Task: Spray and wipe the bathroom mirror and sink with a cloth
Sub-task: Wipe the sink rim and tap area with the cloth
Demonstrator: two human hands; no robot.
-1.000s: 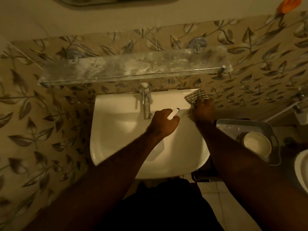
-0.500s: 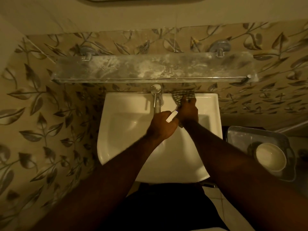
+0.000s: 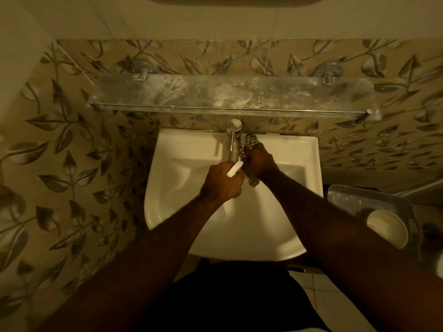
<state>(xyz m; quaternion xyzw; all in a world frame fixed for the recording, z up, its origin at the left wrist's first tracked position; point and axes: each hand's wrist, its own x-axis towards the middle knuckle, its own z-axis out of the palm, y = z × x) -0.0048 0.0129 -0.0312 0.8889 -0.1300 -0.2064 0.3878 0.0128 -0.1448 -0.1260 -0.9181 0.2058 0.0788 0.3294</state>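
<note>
**Cloth at the tap**

While the right hand (image 3: 260,161) bunches the checked cloth (image 3: 249,142) against the tap (image 3: 233,137) at the sink's (image 3: 191,164) far rim, the left hand (image 3: 221,183) grips a white spray bottle (image 3: 235,169) just beside it. The basin's left side lies open; a dusty shelf (image 3: 215,94) overhangs the far edge. No writing can be read.

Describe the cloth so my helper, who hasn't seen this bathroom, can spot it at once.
Find the white sink under the glass shelf, then the chrome tap at its back edge. Just right of the tap, the right hand presses a bunched cloth against it. Its dark-and-light check pattern sets it apart from the plain white spray bottle in the left hand.
</note>
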